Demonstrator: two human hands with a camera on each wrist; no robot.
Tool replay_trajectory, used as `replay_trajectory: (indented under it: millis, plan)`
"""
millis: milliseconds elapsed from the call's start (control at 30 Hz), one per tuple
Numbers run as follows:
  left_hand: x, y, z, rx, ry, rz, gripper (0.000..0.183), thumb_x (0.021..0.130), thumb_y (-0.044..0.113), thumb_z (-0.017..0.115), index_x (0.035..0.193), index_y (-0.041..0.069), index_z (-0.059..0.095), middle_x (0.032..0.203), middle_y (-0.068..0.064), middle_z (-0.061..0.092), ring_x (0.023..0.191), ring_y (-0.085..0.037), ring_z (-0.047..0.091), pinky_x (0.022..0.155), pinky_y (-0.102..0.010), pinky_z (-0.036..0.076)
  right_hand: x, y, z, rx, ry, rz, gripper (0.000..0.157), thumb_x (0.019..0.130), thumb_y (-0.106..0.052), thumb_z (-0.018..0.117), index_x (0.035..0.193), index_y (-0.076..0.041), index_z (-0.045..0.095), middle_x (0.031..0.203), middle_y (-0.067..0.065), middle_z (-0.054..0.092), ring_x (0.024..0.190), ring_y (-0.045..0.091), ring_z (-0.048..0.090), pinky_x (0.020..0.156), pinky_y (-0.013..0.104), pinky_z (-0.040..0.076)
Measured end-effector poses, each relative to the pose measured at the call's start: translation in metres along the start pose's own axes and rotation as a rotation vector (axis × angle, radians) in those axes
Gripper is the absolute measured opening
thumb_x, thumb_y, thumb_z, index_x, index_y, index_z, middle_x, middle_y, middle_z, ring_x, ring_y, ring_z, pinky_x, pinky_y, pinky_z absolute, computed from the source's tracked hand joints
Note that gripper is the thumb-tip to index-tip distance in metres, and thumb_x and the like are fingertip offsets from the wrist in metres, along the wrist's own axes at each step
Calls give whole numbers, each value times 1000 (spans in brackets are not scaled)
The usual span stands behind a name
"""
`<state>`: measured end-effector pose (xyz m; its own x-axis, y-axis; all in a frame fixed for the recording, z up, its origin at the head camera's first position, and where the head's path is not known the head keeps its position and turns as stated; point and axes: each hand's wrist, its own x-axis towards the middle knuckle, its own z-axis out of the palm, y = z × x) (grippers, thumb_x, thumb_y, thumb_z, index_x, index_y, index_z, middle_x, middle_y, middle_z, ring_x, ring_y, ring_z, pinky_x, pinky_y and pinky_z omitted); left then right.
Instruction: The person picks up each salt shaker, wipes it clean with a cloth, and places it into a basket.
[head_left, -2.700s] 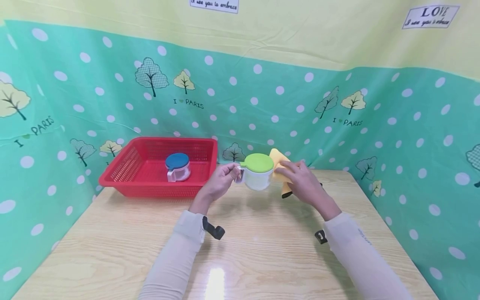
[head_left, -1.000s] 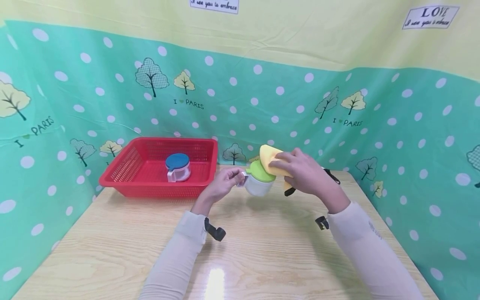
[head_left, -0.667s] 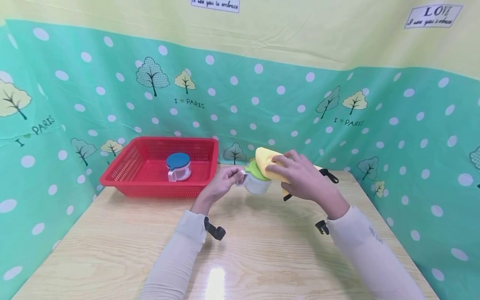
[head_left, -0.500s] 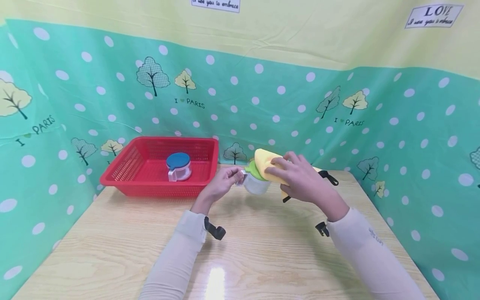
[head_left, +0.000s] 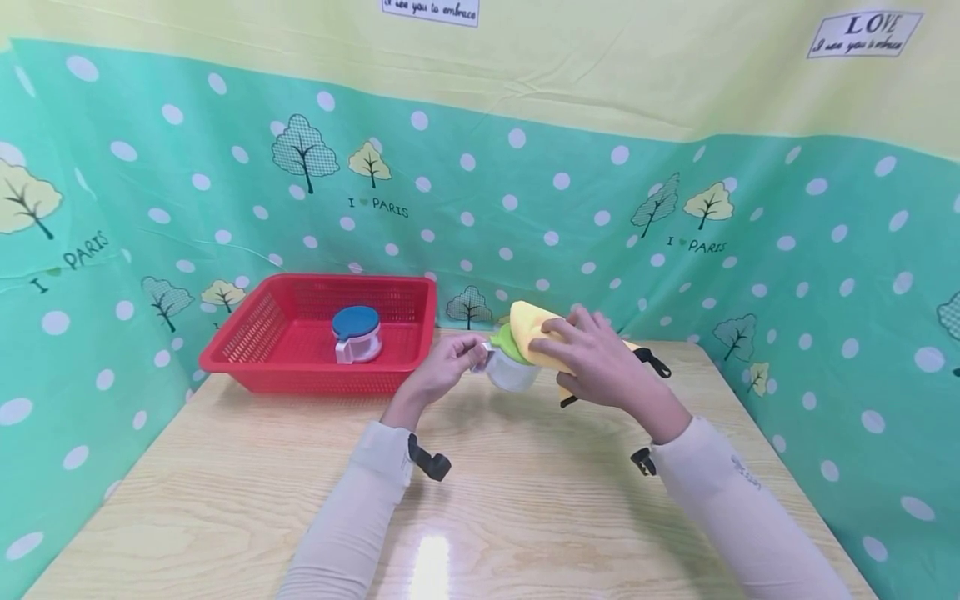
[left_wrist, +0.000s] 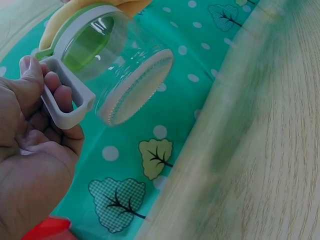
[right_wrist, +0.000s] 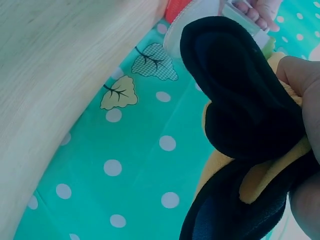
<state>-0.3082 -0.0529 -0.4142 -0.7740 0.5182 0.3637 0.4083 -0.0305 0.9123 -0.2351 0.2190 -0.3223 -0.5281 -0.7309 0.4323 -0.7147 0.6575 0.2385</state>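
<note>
My left hand (head_left: 447, 367) grips the white handle (left_wrist: 70, 95) of a clear seasoning jar (head_left: 512, 372) with a green lid (head_left: 507, 340). The jar hangs above the table, tilted, its lid side leaning right. With my right hand (head_left: 600, 360) I hold a folded yellow cloth (head_left: 534, 327) against the lid, covering its right part. In the right wrist view, the cloth's black edging (right_wrist: 240, 85) hangs in loose folds and hides much of the jar. Glass walls and a pale base (left_wrist: 140, 87) show in the left wrist view; the jar looks see-through.
A red plastic basket (head_left: 300, 380) stands at the back left of the wooden table (head_left: 517, 492). Inside it is a similar jar with a blue lid (head_left: 356, 320). A green dotted curtain (head_left: 465, 208) closes off the back and sides.
The jar has gone from upright to tilted. My right hand has moved the cloth from the jar's right side onto its lid, with only a slight shift in the last half second.
</note>
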Motion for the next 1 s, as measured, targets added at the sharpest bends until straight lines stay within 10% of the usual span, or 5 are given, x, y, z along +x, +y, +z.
replay_trajectory:
  millis: [1000]
  plan:
    - [0,1,1,9,-77,51,23,107,4,50,91,-9,59,84,-8,55,83,-18,52,79,-32,45,0,25,-10,134,-65,85,50,73,7,76,114,-20,75,119,5,69,98,31,54,79,46,44]
